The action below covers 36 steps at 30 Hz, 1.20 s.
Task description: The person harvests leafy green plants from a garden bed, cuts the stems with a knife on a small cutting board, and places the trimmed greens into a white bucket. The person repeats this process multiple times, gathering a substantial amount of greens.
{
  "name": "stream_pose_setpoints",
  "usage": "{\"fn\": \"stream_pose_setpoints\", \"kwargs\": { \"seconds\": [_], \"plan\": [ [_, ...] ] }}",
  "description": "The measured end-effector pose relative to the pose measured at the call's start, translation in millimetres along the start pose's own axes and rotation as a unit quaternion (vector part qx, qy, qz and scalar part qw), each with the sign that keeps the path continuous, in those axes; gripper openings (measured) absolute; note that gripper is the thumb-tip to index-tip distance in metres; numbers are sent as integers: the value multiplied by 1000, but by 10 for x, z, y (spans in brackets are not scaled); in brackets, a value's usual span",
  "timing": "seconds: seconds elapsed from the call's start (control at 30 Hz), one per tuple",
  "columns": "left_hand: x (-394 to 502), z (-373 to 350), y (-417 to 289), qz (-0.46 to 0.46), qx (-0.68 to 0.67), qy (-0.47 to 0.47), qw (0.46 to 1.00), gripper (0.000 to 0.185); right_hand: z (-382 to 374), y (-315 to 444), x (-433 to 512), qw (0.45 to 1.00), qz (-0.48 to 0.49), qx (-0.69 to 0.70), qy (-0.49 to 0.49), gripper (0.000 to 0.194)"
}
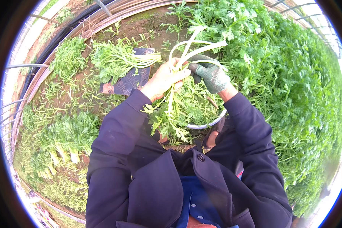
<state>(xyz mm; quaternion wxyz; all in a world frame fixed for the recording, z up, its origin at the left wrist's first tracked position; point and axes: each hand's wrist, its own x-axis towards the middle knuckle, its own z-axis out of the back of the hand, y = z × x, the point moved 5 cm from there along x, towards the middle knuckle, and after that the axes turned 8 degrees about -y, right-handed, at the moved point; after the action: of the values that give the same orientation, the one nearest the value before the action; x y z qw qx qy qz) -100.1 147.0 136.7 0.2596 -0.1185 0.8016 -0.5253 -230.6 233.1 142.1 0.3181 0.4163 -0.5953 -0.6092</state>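
Bare, my left hand (166, 78) grips a small bunch of leafy greens, likely garland chrysanthemum (171, 114). Their pale cut stems (192, 52) fan upward past the fingers, several of them curving right, and the lobed leaves hang below the fist. In a green-grey work glove, my right hand (209, 74) meets the left thumb and pinches at the bunch's stems; what lies between its fingertips is partly hidden. Beneath both hands is a round basin with a white rim (208, 125), holding loose greens (198, 107) and a brownish stick-like piece (213, 102).
A dark printed sheet (131, 82) lies ahead-left with a bundle of greens (116, 59) on it. Tied-looking bunches (65, 142) and scattered trimmings (65, 97) cover the ground at left. Dense growing greens (287, 85) fill the right. A black pipe (50, 50) and metal hoops (104, 8) edge the bed.
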Motion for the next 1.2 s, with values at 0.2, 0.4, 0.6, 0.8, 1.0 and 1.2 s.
{"fn": "stream_pose_setpoints", "kwargs": {
  "seconds": [0.2, 0.4, 0.6, 0.8, 1.0, 1.2],
  "plan": [
    [4, 7, 26, 31, 39, 29, 998, 43, 39, -3, -8, 999, 9, -43, -16, 25],
    [-7, -11, 29, 3, 107, 41, 993, 36, 100, 19, -41, 987, -55, -153, -14, 25],
    [4, -11, 42, -6, 119, 27, 993, 28, 119, 53, -108, 988, -92, -121, -5, 24],
    [2, 86, -70, -44, 117, -19, 992, 15, 681, 276, -51, 990, 1, -116, -86, 21],
    [50, 208, -106, -62, 98, -76, 990, 11, 1331, 313, -26, 975, 30, -41, -215, 28],
    [57, 206, -100, -128, 83, -120, 981, 10, 964, -79, -44, 817, -130, -562, -10, 53]
  ]
}}
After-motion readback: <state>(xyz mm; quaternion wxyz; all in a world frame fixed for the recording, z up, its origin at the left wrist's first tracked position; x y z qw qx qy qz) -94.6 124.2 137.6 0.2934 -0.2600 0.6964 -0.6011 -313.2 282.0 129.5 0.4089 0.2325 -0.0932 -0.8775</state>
